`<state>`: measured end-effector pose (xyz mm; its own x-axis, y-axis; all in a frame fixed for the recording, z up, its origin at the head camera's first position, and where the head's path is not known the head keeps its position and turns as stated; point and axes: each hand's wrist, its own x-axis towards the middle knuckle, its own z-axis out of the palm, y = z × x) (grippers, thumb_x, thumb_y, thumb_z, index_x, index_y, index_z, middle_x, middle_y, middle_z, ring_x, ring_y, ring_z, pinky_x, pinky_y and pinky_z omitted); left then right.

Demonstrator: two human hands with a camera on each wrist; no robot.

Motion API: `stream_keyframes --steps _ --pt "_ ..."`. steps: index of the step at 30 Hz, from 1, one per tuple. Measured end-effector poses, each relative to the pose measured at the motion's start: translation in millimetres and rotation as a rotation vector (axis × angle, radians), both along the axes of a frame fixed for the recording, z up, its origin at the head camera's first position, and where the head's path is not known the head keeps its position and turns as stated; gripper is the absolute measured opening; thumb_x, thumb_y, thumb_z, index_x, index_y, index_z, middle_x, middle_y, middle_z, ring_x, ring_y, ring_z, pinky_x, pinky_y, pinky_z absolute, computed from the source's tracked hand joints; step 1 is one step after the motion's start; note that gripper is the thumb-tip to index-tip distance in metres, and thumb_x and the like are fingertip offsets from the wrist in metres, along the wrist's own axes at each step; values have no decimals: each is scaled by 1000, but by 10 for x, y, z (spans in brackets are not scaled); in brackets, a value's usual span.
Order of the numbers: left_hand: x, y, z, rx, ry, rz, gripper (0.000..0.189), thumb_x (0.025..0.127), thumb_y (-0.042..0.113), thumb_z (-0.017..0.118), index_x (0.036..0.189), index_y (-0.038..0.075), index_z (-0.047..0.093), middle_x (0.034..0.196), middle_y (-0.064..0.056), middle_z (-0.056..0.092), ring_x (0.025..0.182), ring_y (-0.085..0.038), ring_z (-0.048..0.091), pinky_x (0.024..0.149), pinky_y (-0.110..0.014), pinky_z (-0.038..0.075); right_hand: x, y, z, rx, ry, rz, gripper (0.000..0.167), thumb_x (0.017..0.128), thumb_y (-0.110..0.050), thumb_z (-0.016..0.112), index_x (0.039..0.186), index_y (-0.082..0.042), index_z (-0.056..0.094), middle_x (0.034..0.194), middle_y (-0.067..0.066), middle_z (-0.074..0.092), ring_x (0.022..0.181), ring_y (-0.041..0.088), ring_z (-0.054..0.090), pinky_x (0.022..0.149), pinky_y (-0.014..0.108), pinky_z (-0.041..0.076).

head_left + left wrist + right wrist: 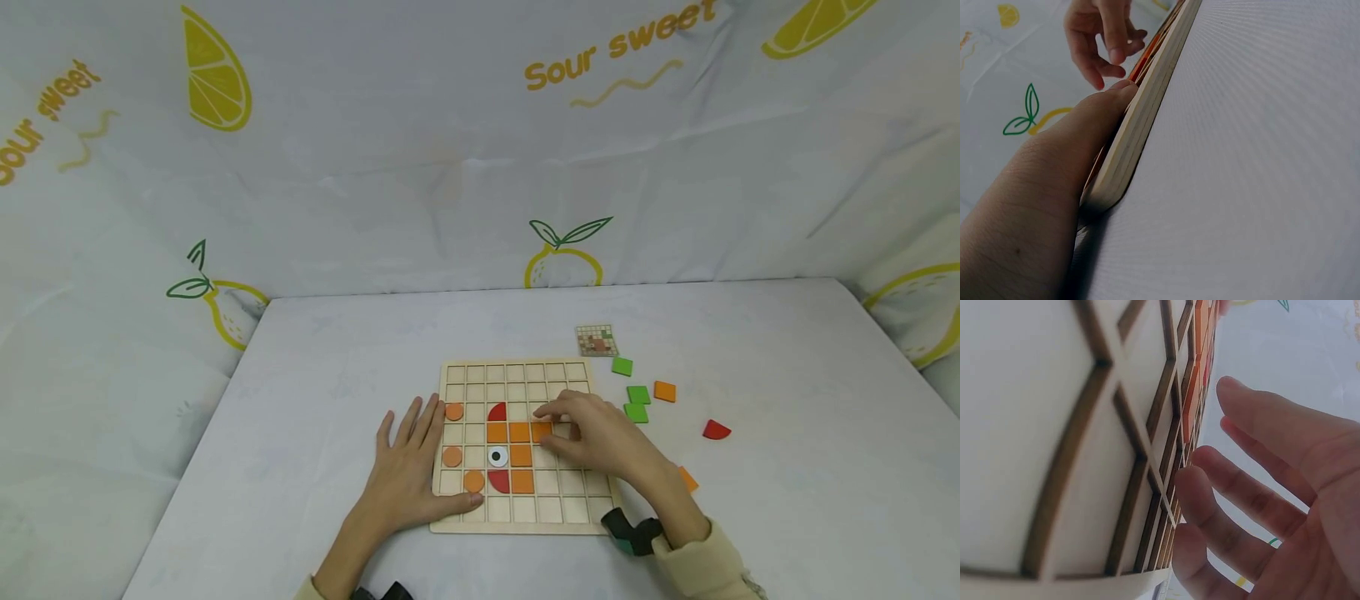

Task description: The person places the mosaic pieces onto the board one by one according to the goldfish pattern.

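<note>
A wooden grid board lies on the table. On its left side rests my left hand, fingers along the edge and thumb over the front corner. Above the board's right part hovers my right hand, fingers bent and thumb apart. No piece shows between them in the right wrist view. Its fingertips are beside an orange square set in the grid. More orange squares, orange discs, red quarter-circles and a white eye disc fill other cells.
Right of the board lie several green squares, an orange square and a red quarter-circle. Another orange piece is partly behind the right wrist. A small pattern card lies behind the board.
</note>
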<state>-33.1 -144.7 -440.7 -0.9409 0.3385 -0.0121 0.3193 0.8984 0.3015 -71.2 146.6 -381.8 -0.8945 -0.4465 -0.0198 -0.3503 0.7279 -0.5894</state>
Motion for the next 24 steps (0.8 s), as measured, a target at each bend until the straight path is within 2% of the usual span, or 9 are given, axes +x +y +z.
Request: stream_keyframes --steps 14,24 --pt "4 -6 -6 0 19 -7 131 70 89 59 165 9 14 174 -5 12 162 -32 11 123 -64 3 124 164 114 -23 -63 3 23 88 -20 81 109 -12 77 100 -2 74 71 2 54 63 19 47" --pt "-3 -4 -29 -3 28 -6 131 71 90 58 165 10 14 174 -5 13 162 -32 12 123 -65 4 322 389 117 -40 -34 2 26 87 -23 81 111 -15 77 97 -7 71 71 -3 49 60 18 44"
